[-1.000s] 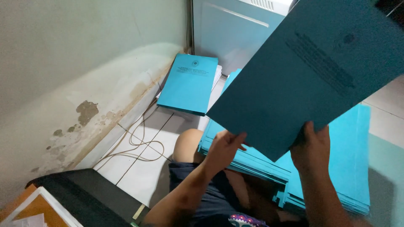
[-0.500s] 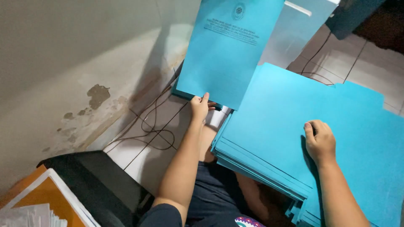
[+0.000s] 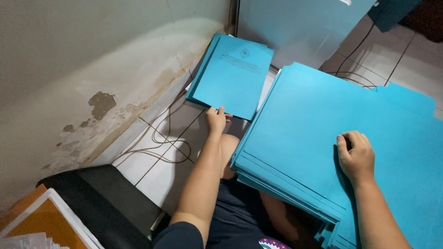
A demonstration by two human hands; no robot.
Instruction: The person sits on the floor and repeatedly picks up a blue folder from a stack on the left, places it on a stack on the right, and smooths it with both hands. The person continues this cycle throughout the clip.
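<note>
Lowered now, the printed blue sheet tops the wall-side pile, left hand pinching its edge, right hand curled on the lap stack.

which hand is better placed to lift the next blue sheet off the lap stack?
Right, probably. The right hand already rests on the lap stack; the left hand is stretched out to the printed sheet on the floor pile.

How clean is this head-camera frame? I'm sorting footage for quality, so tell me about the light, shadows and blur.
Head view: soft, even light, with a pale sheen on the big blue sheet stack; a dark shadow beside the right hand; left hand and the printed blue sheet are sharp, though its print is too small to read; the stained wall is evenly lit; no motion blur shows.
</note>
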